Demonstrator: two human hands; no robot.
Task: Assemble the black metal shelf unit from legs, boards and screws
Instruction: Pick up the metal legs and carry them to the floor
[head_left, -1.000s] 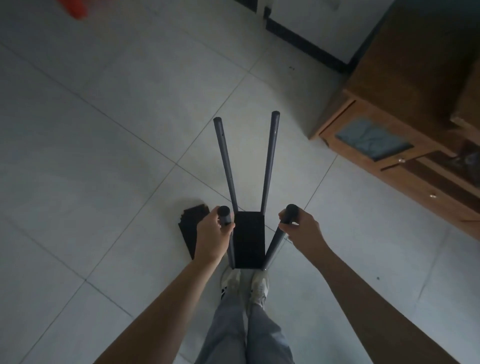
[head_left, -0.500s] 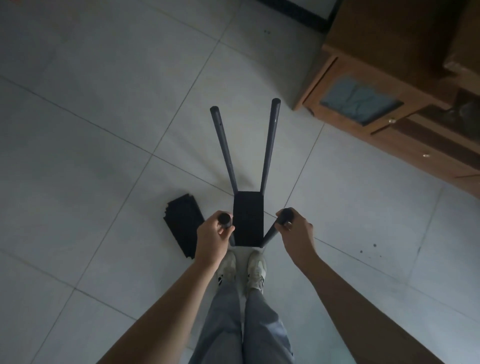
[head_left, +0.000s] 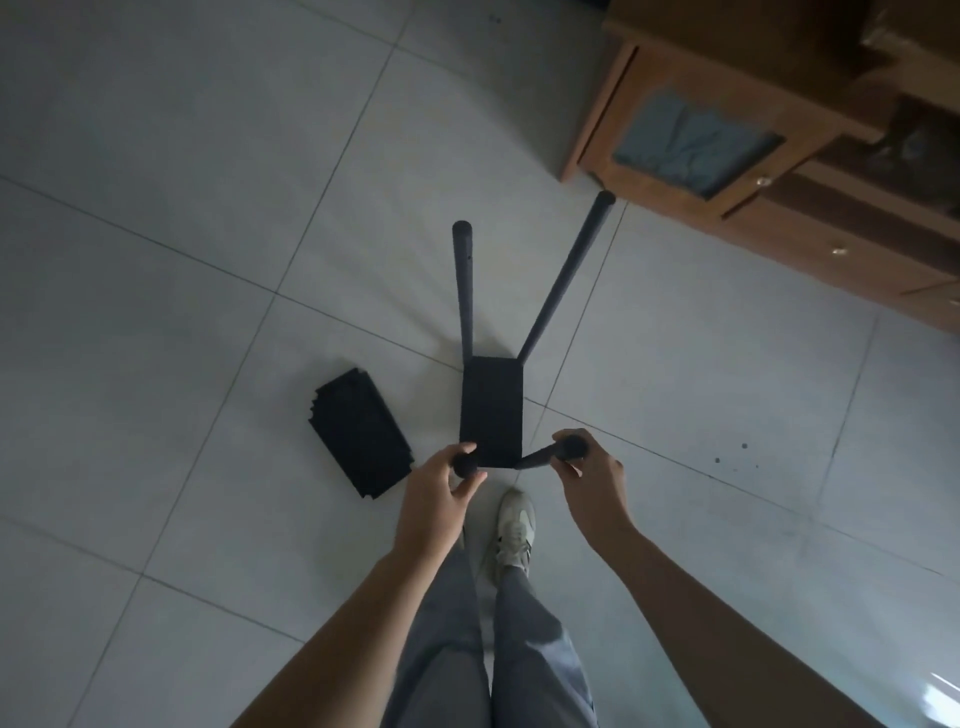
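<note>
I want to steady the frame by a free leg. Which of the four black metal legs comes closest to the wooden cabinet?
The far right black tube leg: its top leans toward the brown wooden cabinet. The far left leg is also free; the near two are held by the left hand and right hand.

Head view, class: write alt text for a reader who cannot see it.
A person standing on a tiled floor holds a part-built black shelf unit by two leg tops, left hand and right hand. Spare black boards lie stacked to its left.

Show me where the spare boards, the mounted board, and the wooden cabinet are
spare boards (head_left: 361, 434): head view, top face of the stack on the floor.
mounted board (head_left: 491, 413): head view, middle of its flat top between the legs.
cabinet (head_left: 696, 140): head view, glass panel of its door.
</note>
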